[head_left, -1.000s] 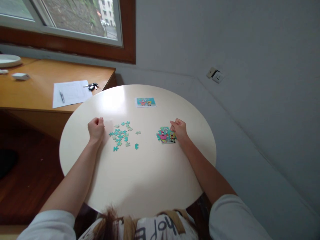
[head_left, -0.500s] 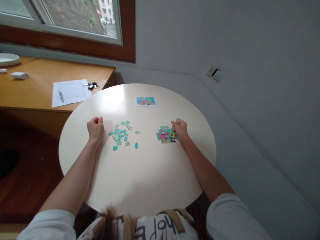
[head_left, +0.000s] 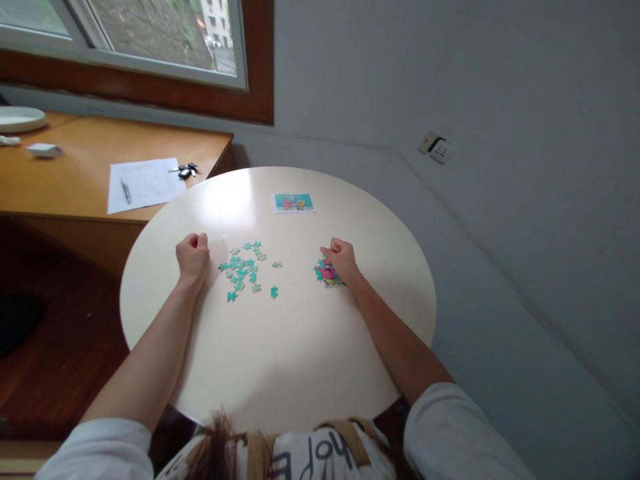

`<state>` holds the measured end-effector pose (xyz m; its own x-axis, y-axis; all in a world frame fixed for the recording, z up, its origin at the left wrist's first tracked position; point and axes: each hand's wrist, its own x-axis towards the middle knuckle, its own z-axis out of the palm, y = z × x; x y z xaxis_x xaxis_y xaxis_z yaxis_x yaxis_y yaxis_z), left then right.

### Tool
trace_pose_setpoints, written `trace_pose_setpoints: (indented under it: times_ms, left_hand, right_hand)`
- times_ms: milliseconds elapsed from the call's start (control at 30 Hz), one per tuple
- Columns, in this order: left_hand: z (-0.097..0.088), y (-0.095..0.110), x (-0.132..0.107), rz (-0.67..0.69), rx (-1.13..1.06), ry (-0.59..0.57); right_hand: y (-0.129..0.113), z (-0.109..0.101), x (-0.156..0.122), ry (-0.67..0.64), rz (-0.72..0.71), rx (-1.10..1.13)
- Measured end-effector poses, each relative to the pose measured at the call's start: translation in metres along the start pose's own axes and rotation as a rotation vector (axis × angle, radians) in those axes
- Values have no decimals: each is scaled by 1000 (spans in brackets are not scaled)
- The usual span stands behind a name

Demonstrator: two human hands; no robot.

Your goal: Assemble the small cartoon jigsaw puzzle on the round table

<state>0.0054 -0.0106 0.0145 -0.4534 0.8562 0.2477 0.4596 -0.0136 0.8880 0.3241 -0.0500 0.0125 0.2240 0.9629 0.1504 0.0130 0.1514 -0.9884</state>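
Observation:
My left hand (head_left: pixel 193 257) rests on the table as a closed fist, just left of a scatter of loose teal and pale jigsaw pieces (head_left: pixel 241 272). No object shows in that fist. Over the partly joined jigsaw puzzle (head_left: pixel 325 272) on the right is my right hand (head_left: pixel 342 259), thumb and fingers pressed together. Whatever it may hold is hidden. The hand covers the puzzle's right side, while a pink cartoon figure still shows at the left. Two single pieces, a pale jigsaw piece (head_left: pixel 277 265) and a teal jigsaw piece (head_left: pixel 274 292), lie between the scatter and the puzzle.
A small picture card (head_left: pixel 293 203) with the cartoon scene lies towards the far side of the round white table (head_left: pixel 280 360). Left of it stands a wooden desk (head_left: pixel 75 180) with paper (head_left: pixel 150 187), a pen (head_left: pixel 125 191) and keys (head_left: pixel 185 170). A wall (head_left: pixel 510 200) borders the right.
My right hand has moved left across the joined puzzle, covering the yellow figure that showed before. My left fist stays in place. The view has shifted slightly.

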Motion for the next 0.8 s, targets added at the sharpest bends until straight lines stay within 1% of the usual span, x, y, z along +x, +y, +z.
trace_pose_setpoints:
  times_ms: [67,133,333,467,567,633,733,800]
  left_hand:
    - [0,0,0,3,-2,-4]
    - [1,-1,1,13,-4,-7]
    - [1,1,0,-8,7,-7]
    - [1,2,0,-8,-11,-3]
    - [1,0,0,3,-23,-5]
    - [1,0,0,5,-29,-7]
    - [1,2,-1,-4,-24,-8]
    - [0,3,-1,-3,-14,-8]
  right_hand:
    - [12,2,-5,26,39,-19]
    - [18,1,-5,34,62,-22]
    - [11,-1,-4,3,85,-10]
    - [9,-3,-7,-82,137,37]
    - [2,-5,-8,-134,160,113]
    - [-8,-5,-7,-119,137,162]
    - [-22,0,-8,-82,38,224]
    - [-23,5,-11,-74,-11,262]
